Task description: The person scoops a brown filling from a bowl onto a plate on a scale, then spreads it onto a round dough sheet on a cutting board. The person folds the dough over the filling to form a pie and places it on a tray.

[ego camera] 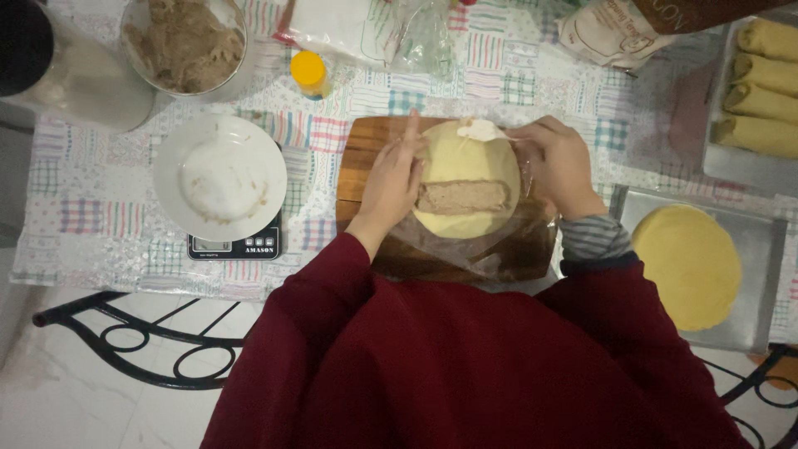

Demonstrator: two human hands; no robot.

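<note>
From the head camera I see the round yellow dough sheet (pixel 465 170) lying on clear plastic film (pixel 490 249) over a wooden board (pixel 366 150), which sits on the patchwork-covered worktop (pixel 100 216). A brown bar of filling (pixel 462 197) lies across the sheet's middle. My left hand (pixel 391 179) rests flat along the sheet's left edge, fingers (pixel 410 133) stretched out and clasping nothing. My right hand (pixel 559 162) is curled at the far right edge, apparently pinching the lifted lip of dough together with the film.

To do this well, I judge the film should be lifted evenly from both sides so the thin sheet folds over the filling without tearing, with the left hand steadying the edge and the filling kept centred.

Beside the board stand a white plate (pixel 220 176) on a kitchen scale (pixel 234 246), a bowl of brown filling (pixel 184 43), a tray with another yellow disc (pixel 687 264), and a tray of finished rolls (pixel 761 91), partly cut off. My right fingertips are hidden behind the dough, so the exact grip is unclear. The white scrap at the far rim is hard to identify.
</note>
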